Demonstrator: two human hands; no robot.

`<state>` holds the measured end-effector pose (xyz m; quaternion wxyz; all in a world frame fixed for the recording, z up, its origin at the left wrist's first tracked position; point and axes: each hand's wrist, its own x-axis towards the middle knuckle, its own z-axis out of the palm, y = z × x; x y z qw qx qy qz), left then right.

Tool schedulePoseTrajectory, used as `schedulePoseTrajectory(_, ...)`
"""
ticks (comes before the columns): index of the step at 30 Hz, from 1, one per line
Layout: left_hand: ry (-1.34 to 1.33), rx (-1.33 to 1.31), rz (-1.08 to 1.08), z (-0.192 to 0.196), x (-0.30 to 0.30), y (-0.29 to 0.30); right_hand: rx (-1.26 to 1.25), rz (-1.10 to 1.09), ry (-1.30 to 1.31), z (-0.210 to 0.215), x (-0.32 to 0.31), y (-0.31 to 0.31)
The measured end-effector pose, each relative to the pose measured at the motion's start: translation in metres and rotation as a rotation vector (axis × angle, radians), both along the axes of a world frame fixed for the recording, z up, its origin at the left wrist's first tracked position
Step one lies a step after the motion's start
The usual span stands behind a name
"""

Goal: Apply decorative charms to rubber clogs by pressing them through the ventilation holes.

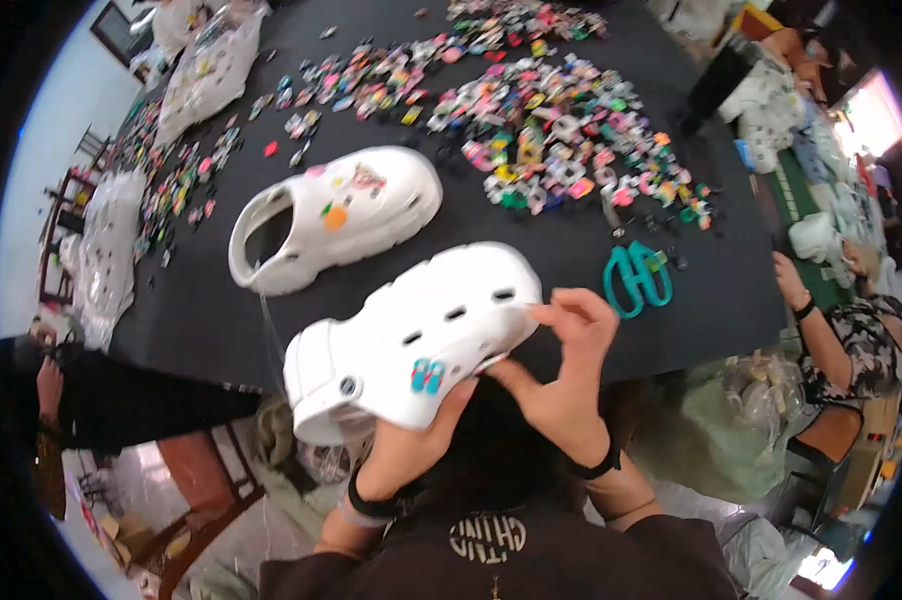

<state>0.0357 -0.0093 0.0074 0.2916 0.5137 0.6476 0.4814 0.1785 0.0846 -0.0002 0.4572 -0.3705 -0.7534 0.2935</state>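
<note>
A white clog [441, 300] is tilted on its side above the near edge of the table. My left hand [408, 455] holds it from below, thumb on the outside and the other fingers hidden inside. My right hand [566, 405] grips the toe end, forefinger on the toe and thumb at the side edge. By that thumb is a small reddish bit, too small to name. A blue flip-flop charm [427, 376] sits on the clog's side. Behind it, a second white clog [371, 215] stands on the table with several charms, one of them an orange fruit shape.
Loose colourful charms [561, 130] lie in heaps across the black table [711, 300]. A teal strap-like loop [638, 278] lies right of my right hand. Clear plastic bags [111, 255] line the left side. Another person's arm [821, 330] is at the right edge.
</note>
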Motion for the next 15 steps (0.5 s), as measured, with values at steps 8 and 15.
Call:
schedulePoseTrajectory(8, -0.124, -0.017, -0.012, -0.003, 0.001, -0.008, -0.314, 0.474, 0.045, 0.01, 0.001, 0.023)
schedulePoseTrajectory(15, -0.225, 0.026, 0.067, -0.006, 0.006, -0.005, -0.259, 0.348, 0.095, 0.005, -0.012, 0.014)
